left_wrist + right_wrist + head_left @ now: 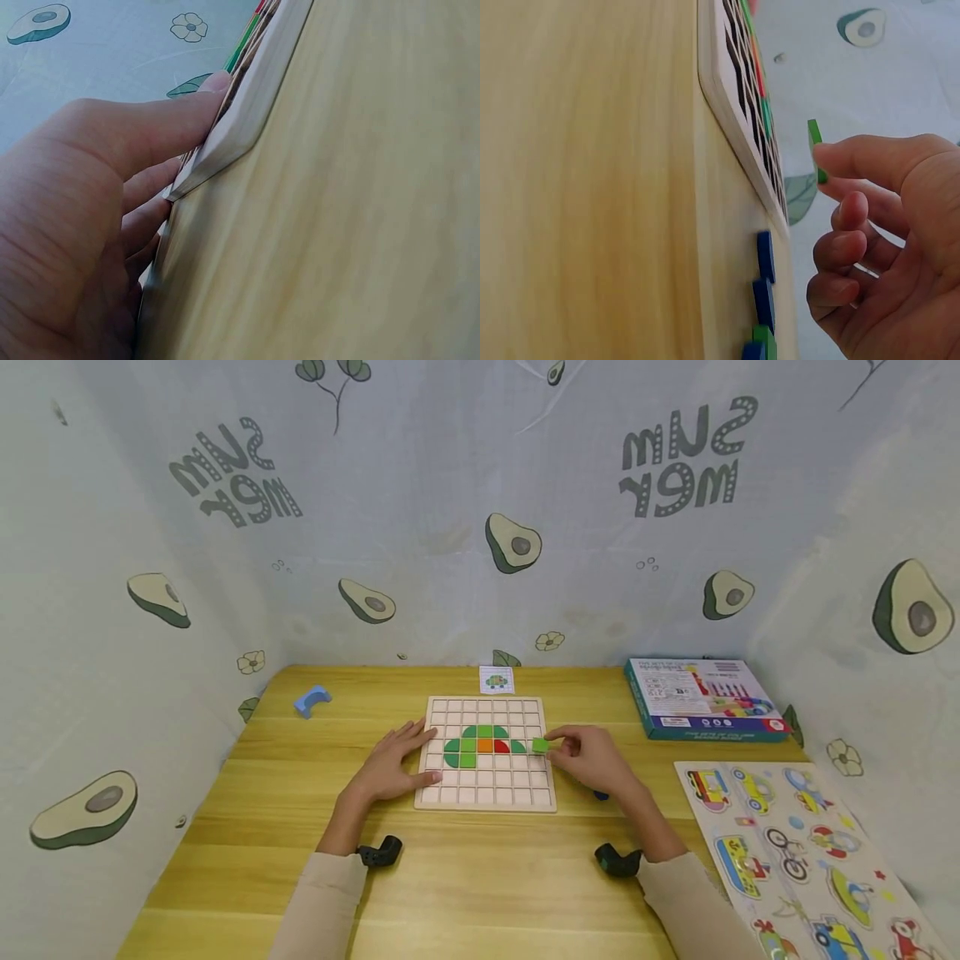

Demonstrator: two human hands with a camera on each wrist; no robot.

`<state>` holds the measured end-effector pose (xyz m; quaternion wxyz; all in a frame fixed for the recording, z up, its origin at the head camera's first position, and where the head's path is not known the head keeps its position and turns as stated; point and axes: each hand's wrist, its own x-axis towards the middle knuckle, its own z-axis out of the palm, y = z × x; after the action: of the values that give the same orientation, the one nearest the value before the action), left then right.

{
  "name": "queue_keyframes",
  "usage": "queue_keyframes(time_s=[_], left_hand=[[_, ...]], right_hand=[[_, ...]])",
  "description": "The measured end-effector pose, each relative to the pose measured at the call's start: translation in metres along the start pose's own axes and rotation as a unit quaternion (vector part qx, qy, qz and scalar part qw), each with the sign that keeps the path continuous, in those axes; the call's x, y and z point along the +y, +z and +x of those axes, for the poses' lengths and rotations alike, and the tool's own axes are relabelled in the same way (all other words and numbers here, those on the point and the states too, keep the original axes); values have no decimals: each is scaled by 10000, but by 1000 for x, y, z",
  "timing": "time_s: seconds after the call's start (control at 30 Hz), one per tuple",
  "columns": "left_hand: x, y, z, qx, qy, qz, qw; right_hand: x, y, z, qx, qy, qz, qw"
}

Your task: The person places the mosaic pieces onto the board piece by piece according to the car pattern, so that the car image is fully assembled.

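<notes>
nearest me, i see three blue pieces [765, 256] and one loose green piece [763, 341] just beside the board [495, 789]. my hands are apart: my left hand [390, 764] rests spread on the board's left edge, and my right hand [596, 758] pinches a green square [539, 745], lifted clear of the board's right side. to set it down well, i judge i should keep my left steady, hold the square flat and match its sides to the grid lines. on the board i count five dark green curved pieces [500, 732], three light green squares [468, 760], one orange square [485, 746] and one red piece [501, 747]. beyond are one box [705, 697], one blue arch [312, 700] and one picture card [497, 680].
</notes>
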<state>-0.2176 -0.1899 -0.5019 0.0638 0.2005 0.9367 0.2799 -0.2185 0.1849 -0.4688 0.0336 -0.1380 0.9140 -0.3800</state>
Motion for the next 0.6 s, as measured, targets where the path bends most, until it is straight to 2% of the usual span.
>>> queue_keyframes(time_s=[0.4, 0.6], left_hand=[[-2, 2, 1, -1, 8, 15, 10000], [-2, 2, 1, 48, 43, -1, 10000]], right_hand=[[-24, 31, 9, -299, 38, 179, 9994], [-31, 43, 11, -399, -150, 172, 9989]])
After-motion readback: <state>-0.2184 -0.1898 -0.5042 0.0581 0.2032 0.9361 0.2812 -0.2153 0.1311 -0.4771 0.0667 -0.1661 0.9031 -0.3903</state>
